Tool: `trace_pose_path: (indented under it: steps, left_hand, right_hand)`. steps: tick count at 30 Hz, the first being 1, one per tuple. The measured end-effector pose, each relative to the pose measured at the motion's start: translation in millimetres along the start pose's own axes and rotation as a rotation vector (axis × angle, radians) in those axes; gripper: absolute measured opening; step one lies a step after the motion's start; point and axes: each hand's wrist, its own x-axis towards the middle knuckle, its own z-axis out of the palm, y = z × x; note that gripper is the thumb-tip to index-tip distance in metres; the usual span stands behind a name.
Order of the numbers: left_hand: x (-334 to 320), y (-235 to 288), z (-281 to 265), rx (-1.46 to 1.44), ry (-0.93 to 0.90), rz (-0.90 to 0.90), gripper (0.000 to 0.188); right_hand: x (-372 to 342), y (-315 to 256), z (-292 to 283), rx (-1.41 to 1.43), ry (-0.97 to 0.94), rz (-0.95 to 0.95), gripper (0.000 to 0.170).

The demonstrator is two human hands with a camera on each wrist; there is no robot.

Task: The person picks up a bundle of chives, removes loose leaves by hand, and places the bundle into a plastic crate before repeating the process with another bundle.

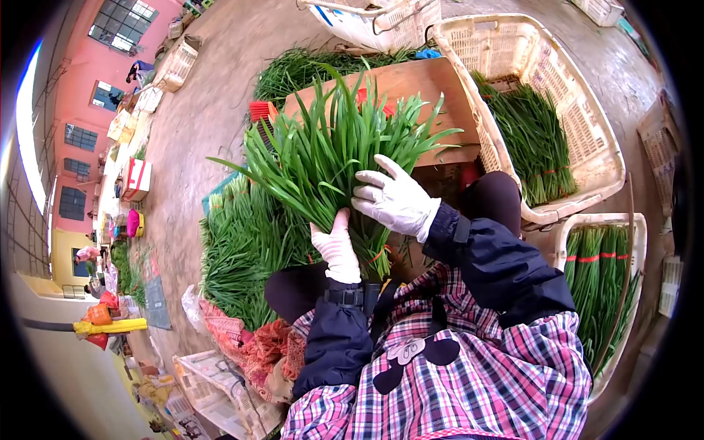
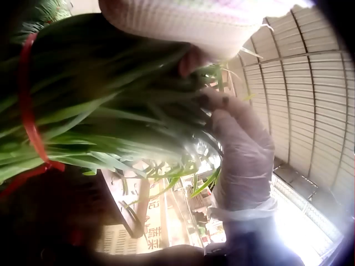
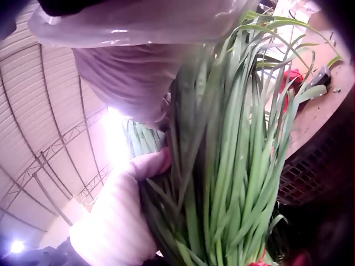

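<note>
- The bunch of long green leaves (image 1: 330, 147) stands over the person's lap, tips fanned out and leaning away from the body, its narrow stem end near the knees.
- The left hand (image 1: 337, 246), in a whitish glove, grips that bunch low down, thumb laid across the near side; its other fingers are mostly hidden from me behind the stems.
- The right hand (image 1: 396, 198), gloved too, has its fingers spread and touching the leaves from the right side, above the left hand, without closing round them.
- A red band (image 1: 380, 254) circles the bunch just below the left hand.
- Beyond the bunch lies a brown board (image 1: 440, 81), with more greens (image 1: 293, 77) behind it.
- To the person's left, a thick heap of greens (image 1: 249, 242) lies beside the knee, and a red patterned cloth (image 1: 238, 341) is bunched up nearer the body.
- On the right, a large off-white crate (image 1: 590, 103) holds cut greens (image 1: 532, 139).
- A smaller white crate (image 1: 639, 227) sits nearer, filled with bundles (image 1: 600, 275) tied in red.
</note>
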Motion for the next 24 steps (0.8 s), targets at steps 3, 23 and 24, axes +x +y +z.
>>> trace_pose_path:
  steps: [3, 23, 24]
  left_hand:
    - [-0.1, 4.8, -2.0, -0.024, 0.043, -0.037, 0.047]
    - [-7.8, 7.2, 4.7, 0.121, 0.044, -0.081, 0.047]
    - [-7.0, 4.7, 4.5, 0.080, 0.047, -0.084, 0.047]
  right_hand:
    - [-8.0, 4.0, -2.8, -0.019, -0.070, 0.051, 0.029]
    - [-2.6, 13.3, 5.7, 0.125, -0.263, 0.513, 0.022]
    - [-0.7, 13.8, 7.7, 0.143, -0.256, 0.515, 0.019]
